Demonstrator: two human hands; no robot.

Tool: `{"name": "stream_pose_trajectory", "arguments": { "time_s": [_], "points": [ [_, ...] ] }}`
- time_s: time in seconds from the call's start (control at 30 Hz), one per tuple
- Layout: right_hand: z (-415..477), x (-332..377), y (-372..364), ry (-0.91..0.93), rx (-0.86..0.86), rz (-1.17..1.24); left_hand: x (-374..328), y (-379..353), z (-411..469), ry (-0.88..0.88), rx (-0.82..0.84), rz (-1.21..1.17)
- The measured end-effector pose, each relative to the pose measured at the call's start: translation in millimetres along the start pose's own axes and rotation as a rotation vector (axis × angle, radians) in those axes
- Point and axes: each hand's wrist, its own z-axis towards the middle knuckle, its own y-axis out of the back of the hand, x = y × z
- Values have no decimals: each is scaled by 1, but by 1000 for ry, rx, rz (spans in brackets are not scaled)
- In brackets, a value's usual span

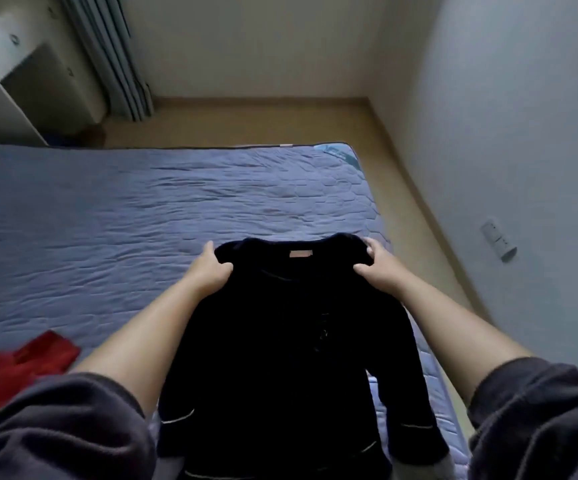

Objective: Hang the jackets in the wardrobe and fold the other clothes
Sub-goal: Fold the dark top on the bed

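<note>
I have the jacket [294, 341] by both shoulders. My left hand [211, 268] grips its left shoulder, thumb across the front and fingers curled behind the cloth. My right hand [377, 268] grips the other shoulder the same way, fingers bent over the top edge. The jacket is black with thin pale piping. Its collar faces away from me and a pinkish label [300, 253] shows inside the neck. It hangs spread between my hands over the bed [142, 209], near the right edge, and its hem runs out of view at the bottom. I cannot tell whether it rests on the cover. A red cloth [24, 365] lies crumpled by the bed's near left corner, well apart from the jacket. A socket [497, 242] sits on the right wall.
</note>
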Motion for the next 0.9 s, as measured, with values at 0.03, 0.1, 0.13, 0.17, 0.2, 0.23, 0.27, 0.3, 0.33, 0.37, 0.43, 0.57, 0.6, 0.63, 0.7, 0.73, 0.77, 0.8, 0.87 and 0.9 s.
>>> {"name": "stream_pose_trajectory", "arguments": {
  "time_s": [0.03,0.1,0.13,0.17,0.2,0.23,0.27,0.3,0.33,0.37,0.43,0.57,0.6,0.63,0.7,0.73,0.77,0.8,0.87,0.9],
  "points": [
    [5,-18,-26,-19,56,-44,19,-24,5,-9,22,17],
    [5,-55,-77,-70,143,-115,61,-73,7,8,108,65],
    [2,-73,-100,-100,183,-144,82,-95,6,38,163,88],
    [-1,-90,-121,-133,226,-158,103,-116,5,68,215,103],
    [-5,-111,-144,-167,274,-168,126,-141,2,98,267,119],
    [-11,-124,-157,-188,303,-173,142,-155,-3,115,299,126],
    [-17,-140,-172,-213,334,-183,158,-173,-9,133,333,133],
    [-22,-156,-189,-235,358,-197,176,-192,-15,148,362,142],
    [-27,-173,-205,-253,378,-212,192,-211,-21,163,385,149],
    [-31,-190,-220,-270,395,-221,208,-229,-27,175,403,150],
    [-40,-222,-248,-310,419,-221,238,-264,-41,209,429,141],
    [-56,-277,-293,-336,465,-255,288,-317,-70,300,435,138],
    [-59,-287,-301,-338,461,-269,298,-325,-75,321,413,147],
    [-63,-297,-308,-337,439,-289,307,-331,-81,333,369,167],
    [-69,-314,-318,-288,317,-411,320,-339,-89,326,180,279],
    [-71,-321,-320,-238,254,-505,325,-342,-92,319,65,357],
    [-72,-327,-323,-192,207,-577,329,-343,-94,330,-45,402],
    [-74,-335,-325,-173,169,-594,334,-346,-95,363,-138,388],
    [-76,-347,-330,-203,79,-458,345,-349,-97,446,-261,231],
    [-76,-352,-332,-234,24,-333,352,-351,-96,482,-295,122]
  ]
}}
